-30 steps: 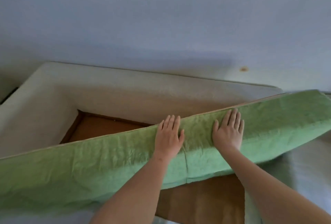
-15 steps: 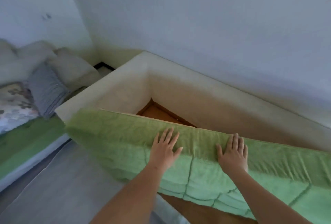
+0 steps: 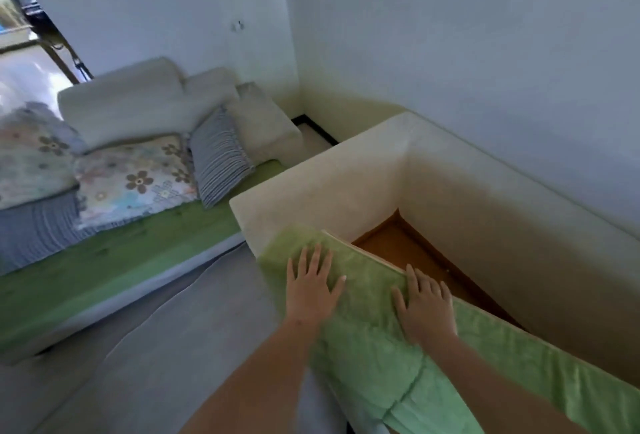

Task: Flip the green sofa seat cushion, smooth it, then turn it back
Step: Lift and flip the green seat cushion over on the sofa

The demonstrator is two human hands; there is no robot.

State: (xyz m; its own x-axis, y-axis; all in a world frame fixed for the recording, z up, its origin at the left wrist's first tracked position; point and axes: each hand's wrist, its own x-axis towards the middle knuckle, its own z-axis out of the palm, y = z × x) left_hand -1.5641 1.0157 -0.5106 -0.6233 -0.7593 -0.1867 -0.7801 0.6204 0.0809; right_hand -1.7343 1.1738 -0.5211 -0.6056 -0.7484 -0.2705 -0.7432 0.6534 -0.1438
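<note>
- Since half a second ago the view has swung further left, so the green cushion's [image 3: 381, 340] left end now sits near the middle of the scene, and both hands have slid along it toward that end.
- Standing on its long edge, the cushion leans at the near side of the cream sofa frame [image 3: 346, 184], running from the frame's left arm down to the right edge of the view; a pale piped edge lines its top.
- Left hand [image 3: 313, 291] lies flat on the cushion's near face close to its left end, fingers spread and straight — pressing, not gripping.
- Right hand [image 3: 427, 305] lies flat beside it to the right, fingers extended up to the top edge, likewise open on the fabric.
- Behind the cushion the sofa's brown base board [image 3: 408, 253] is exposed inside the frame.
- Grey floor [image 3: 145, 347] fills the near left.
- Further left stands a second sofa [image 3: 104, 260] with a green seat — on it a striped pillow [image 3: 218, 163], a floral pillow [image 3: 135, 180] and cream back cushions [image 3: 138, 97].
- White walls [image 3: 467, 35] meet in a corner behind the frame.
</note>
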